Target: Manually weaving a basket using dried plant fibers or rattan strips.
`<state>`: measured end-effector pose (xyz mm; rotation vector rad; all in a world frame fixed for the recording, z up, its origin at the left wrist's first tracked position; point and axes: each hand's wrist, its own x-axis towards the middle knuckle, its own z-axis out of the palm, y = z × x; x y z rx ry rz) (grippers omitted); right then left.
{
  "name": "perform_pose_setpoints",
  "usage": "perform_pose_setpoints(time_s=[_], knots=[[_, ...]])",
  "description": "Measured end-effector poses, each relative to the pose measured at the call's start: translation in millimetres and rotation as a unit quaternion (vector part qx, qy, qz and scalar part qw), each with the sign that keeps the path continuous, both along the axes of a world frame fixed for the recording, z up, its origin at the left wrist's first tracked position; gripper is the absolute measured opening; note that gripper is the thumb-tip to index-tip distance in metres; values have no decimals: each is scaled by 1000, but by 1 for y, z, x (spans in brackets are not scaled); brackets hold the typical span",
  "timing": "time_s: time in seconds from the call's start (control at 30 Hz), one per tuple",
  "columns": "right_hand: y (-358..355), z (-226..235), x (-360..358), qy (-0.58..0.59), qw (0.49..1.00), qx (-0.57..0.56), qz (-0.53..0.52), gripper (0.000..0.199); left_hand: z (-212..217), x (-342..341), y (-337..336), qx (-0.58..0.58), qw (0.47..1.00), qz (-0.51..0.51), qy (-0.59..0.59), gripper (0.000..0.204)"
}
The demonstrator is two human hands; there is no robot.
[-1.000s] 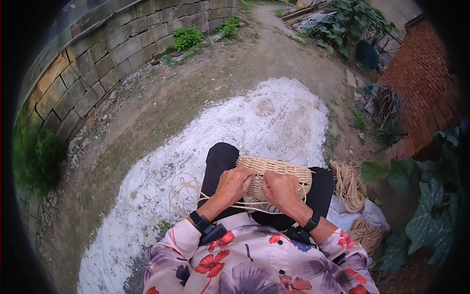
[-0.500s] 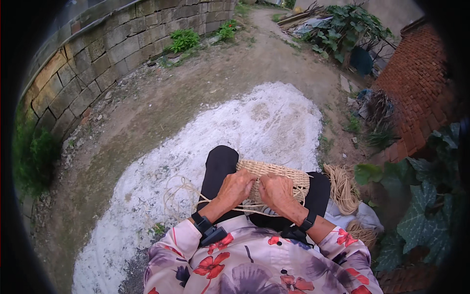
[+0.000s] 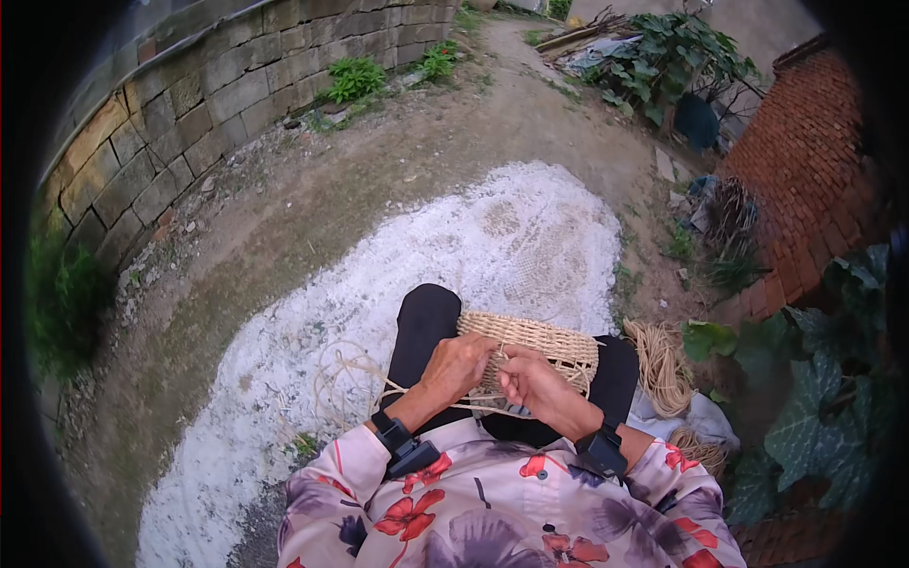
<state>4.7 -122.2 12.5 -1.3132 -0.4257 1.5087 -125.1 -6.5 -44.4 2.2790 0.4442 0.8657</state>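
A woven straw basket piece point(image 3: 559, 339) in pale tan lies across my knees, with an open lattice of strands on its near right part. My left hand point(image 3: 456, 369) is closed at its left edge, fingers gripping the weave. Close beside it, my right hand point(image 3: 536, 382) pinches at a strand near the middle of the weave, its palm side turned partly up and its fingers curled. The fingertips of both hands nearly meet, so the exact strand between them is hard to see. Loose straw cord point(image 3: 346, 379) loops out to the left of my legs.
A thick hank of straw cord point(image 3: 661, 367) rests by my right knee on a pale sack point(image 3: 696, 417), with another bundle point(image 3: 699, 450) nearer me. White powdery material point(image 3: 379, 293) covers the ground ahead. Leafy vines point(image 3: 819, 407) and a brick structure point(image 3: 795, 161) stand right; a block wall point(image 3: 227, 95) curves left.
My right hand has rolled over from knuckles up to partly palm up, and its wrist has turned with it. The left hand and the woven piece stay nearly in place.
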Motion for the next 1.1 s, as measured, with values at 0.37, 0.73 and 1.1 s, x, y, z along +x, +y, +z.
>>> perform_pose_setpoints(time_s=[0.37, 0.73, 1.1], knots=[[-13, 2, 24, 47, 998, 43, -25, 11, 36, 14, -5, -23, 996, -24, 80, 9], [-46, 19, 51, -151, 982, 109, -19, 29, 57, 34, 21, 43, 975, -87, 198, 13], [-133, -50, 167, -281, 916, 7, -285, 10, 1, -356, 201, 132, 726, 562, 374, 28]])
